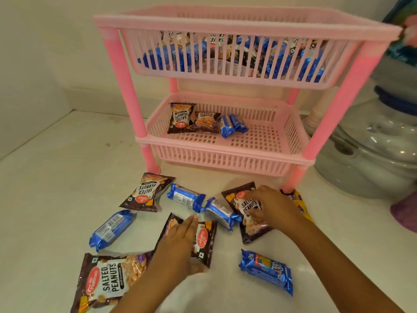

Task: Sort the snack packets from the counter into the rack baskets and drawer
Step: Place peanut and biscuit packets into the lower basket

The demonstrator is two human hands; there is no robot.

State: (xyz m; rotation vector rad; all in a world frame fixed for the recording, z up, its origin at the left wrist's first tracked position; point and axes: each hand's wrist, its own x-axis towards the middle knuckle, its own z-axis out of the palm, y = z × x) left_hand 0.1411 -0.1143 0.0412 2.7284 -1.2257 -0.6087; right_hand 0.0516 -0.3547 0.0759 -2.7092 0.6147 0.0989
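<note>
Packets lie scattered on the white counter (56,168) in front of the pink rack (126,71). We have our right hand (272,207) down on a salted peanuts packet (249,219), fingers curled and pinching its upper part; looks like a narrow grasp on it, packet flat on the counter. Just left of that grip two blue biscuit packets (186,197) lie end to end, and the near one touches the peanuts packet's edge. Just right of it a yellow packet (301,203) sits by the rack's front right leg (293,179), tight there. Our left hand (180,245) lies flat, fingers straight and together, over a second peanuts packet (204,241); thumb is under its lower edge, so we cannot tell if it grips. Left of that hand: another blue packet (111,229) and a big peanuts packet (108,282) at the near edge. Between the two hands bare counter, open room. Right of the left wrist a blue Good Day packet (267,271) sits alone. Lower basket (259,141) holds four packets at back left, the rest of its floor free. Top basket (225,71) is full.
</note>
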